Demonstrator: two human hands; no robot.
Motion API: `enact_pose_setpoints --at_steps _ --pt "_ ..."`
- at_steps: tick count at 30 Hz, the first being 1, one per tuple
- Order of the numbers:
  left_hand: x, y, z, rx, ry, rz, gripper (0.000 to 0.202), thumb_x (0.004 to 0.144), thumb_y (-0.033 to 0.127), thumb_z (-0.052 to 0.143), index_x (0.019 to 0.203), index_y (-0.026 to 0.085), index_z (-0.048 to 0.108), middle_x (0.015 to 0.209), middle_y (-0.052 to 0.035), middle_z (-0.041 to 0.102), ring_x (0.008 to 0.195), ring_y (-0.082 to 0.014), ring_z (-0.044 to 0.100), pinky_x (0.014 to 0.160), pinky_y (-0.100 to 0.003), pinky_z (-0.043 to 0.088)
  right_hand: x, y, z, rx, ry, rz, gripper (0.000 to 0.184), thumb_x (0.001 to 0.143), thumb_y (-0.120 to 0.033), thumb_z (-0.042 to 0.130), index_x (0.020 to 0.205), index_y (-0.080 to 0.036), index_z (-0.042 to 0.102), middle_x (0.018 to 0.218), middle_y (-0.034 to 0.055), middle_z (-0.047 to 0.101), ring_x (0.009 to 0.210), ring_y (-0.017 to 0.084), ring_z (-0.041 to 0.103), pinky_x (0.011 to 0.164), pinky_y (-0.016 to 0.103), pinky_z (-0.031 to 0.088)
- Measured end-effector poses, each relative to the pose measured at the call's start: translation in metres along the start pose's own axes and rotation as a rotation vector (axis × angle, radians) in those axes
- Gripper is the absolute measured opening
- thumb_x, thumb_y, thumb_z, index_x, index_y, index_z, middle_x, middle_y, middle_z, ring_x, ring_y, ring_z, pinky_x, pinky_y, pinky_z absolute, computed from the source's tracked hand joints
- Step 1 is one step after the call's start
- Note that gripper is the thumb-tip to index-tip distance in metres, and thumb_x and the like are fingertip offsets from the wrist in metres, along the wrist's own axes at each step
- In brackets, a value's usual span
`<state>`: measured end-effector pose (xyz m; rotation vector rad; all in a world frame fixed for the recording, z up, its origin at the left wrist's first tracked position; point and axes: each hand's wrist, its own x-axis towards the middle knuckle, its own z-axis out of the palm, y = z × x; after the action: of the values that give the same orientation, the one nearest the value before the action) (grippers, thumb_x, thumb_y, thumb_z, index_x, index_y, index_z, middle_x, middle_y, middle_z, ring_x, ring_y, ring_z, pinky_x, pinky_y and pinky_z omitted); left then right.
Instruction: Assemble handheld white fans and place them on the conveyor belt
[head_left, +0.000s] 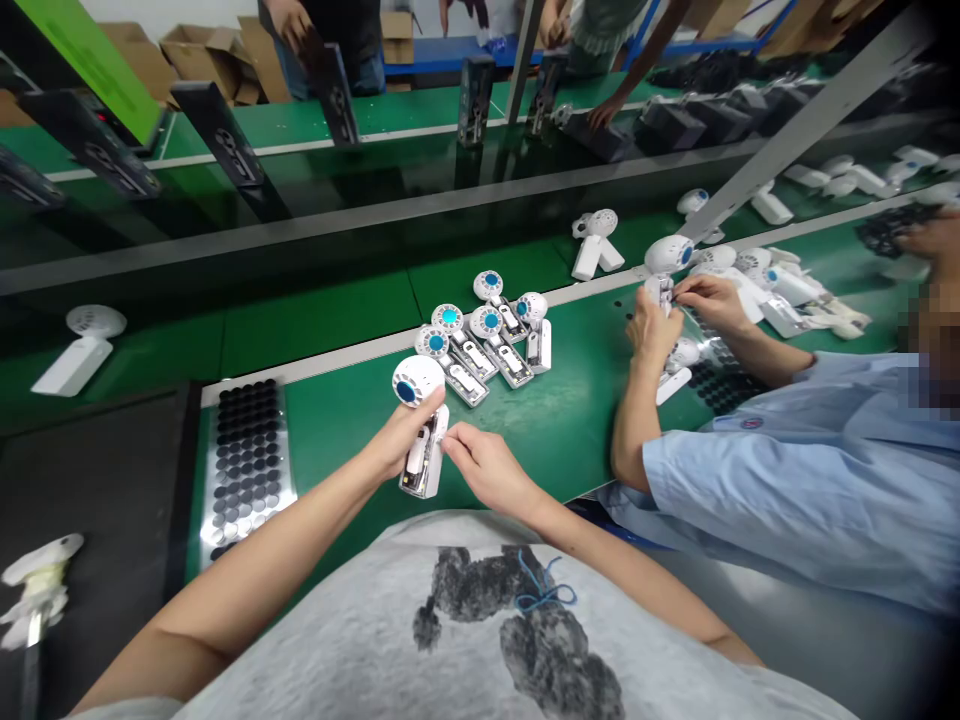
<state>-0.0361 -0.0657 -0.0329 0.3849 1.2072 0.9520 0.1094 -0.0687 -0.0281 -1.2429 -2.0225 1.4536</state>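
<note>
My left hand (399, 440) is wrapped round the open handle of a white handheld fan (420, 420) with a blue centre on its round head, held upright over the green bench. My right hand (484, 468) pinches at the side of the handle, its fingertips pressed together on something too small to make out. Just beyond lie several more open fans (484, 338) in a cluster on the green mat.
A sheet of black round pads (244, 455) lies at my left. A co-worker in a blue shirt (787, 480) sits at my right handling another fan (664, 270). A dark conveyor belt (300, 200) runs behind, with finished fans (79, 345) and people beyond it.
</note>
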Motion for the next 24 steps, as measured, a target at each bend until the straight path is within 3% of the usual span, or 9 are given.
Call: enact_pose_setpoints --at_steps 3,5,11,18,24 --pt "-0.002 -0.003 -0.003 -0.011 -0.094 -0.02 0.06 0.058 0.073 0.055 0.069 0.015 0.056 0.053 0.0014 0.051 0.046 -0.0097 0.047 0.043 -0.021 0.038 0.0 0.002 -0.003 0.006 -0.024 0.065 0.02 0.088 -0.025 0.042 0.075 -0.017 0.054 0.063 -0.0023 0.052 0.061 0.011 0.047 0.059 0.023 0.034" --pt "-0.001 -0.005 -0.004 0.01 -0.086 0.004 0.063 0.06 0.077 0.05 0.069 0.015 0.057 0.051 0.0017 0.049 0.043 -0.009 0.044 0.041 -0.02 0.035 -0.003 0.003 -0.003 0.028 -0.038 0.067 0.02 0.088 -0.026 0.041 0.075 -0.017 0.055 0.063 -0.0026 0.052 0.06 0.011 0.047 0.059 0.022 0.034" --pt "0.001 -0.009 0.001 0.115 0.129 0.13 0.057 0.065 0.07 0.053 0.071 0.014 0.058 0.049 0.0036 0.046 0.041 -0.0066 0.039 0.038 -0.018 0.028 -0.012 -0.004 0.005 -0.065 -0.044 -0.014 0.021 0.09 -0.024 0.038 0.075 -0.017 0.051 0.061 -0.0027 0.049 0.057 0.01 0.044 0.057 0.022 0.032" --pt "-0.005 -0.002 0.003 0.063 0.082 -0.027 0.053 0.062 0.067 0.059 0.074 0.016 0.055 0.054 0.0031 0.049 0.043 -0.0094 0.045 0.041 -0.022 0.038 -0.002 0.0 -0.002 -0.037 -0.109 0.022 0.023 0.089 -0.022 0.04 0.068 -0.017 0.047 0.059 -0.0033 0.047 0.056 0.01 0.042 0.055 0.022 0.03" --pt "-0.013 0.0 0.008 0.058 0.09 -0.051 0.05 0.061 0.062 0.064 0.076 0.016 0.053 0.056 0.0023 0.052 0.044 -0.0104 0.049 0.042 -0.022 0.04 0.001 0.005 -0.003 0.057 -0.181 0.053 0.023 0.087 -0.021 0.04 0.065 -0.017 0.046 0.058 -0.0041 0.044 0.053 0.008 0.039 0.053 0.021 0.029"
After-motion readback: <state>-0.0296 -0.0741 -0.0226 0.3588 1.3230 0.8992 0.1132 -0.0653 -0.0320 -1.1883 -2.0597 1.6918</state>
